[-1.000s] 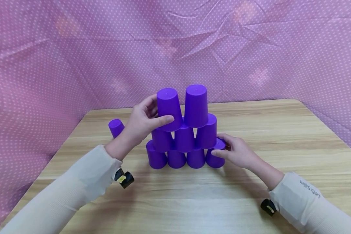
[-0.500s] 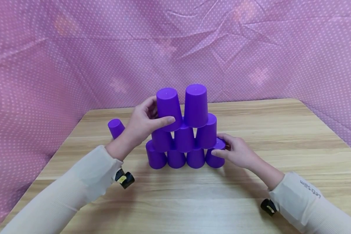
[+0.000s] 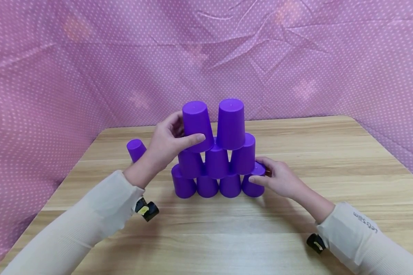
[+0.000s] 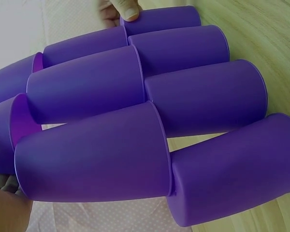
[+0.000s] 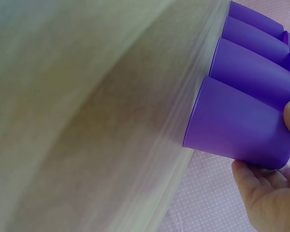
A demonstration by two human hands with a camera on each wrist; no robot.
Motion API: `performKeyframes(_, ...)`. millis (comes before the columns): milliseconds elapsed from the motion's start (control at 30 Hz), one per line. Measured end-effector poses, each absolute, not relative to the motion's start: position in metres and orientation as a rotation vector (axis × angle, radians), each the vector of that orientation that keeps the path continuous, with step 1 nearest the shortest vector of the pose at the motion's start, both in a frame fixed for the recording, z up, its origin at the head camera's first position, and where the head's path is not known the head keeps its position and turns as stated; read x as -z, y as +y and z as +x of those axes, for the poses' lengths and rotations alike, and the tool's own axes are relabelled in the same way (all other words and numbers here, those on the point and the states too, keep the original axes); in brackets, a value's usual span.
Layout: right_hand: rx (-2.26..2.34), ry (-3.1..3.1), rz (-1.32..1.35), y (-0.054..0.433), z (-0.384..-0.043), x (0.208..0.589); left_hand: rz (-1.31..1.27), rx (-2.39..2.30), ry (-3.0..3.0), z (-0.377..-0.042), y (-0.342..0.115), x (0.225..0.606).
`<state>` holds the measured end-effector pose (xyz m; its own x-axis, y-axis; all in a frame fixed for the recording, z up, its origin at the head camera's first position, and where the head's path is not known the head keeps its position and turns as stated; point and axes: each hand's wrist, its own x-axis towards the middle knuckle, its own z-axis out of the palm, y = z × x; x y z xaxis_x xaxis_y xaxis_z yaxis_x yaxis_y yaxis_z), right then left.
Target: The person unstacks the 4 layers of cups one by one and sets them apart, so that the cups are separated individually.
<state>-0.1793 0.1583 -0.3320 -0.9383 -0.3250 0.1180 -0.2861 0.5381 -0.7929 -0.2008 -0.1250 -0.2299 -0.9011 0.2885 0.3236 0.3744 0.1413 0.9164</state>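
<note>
Upside-down purple cups stand stacked as a pyramid in the middle of the table: several in the bottom row, three above, two on top. My left hand grips the left cup of the top row, its thumb across the front. That cup leans slightly, and the left wrist view shows the inside of its rim. Beside it sits the other top cup. Down at the right end, my right hand holds the bottom row's last cup between thumb and fingers.
One more purple cup is at the left, partly hidden behind my left wrist. The wooden table reaches back to a pink dotted curtain. Small black cameras are strapped to both sleeves.
My left hand has raised the top-left cup slightly and shifted it a little left. The right hand and the lower rows have stayed in place.
</note>
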Motion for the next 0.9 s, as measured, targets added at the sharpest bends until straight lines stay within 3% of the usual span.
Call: performKeyframes(900,1.390,2.710,-0.531,0.159,-0.183,0.335,-0.383,1.732,-2.285,-0.214,-0.154,0.228)
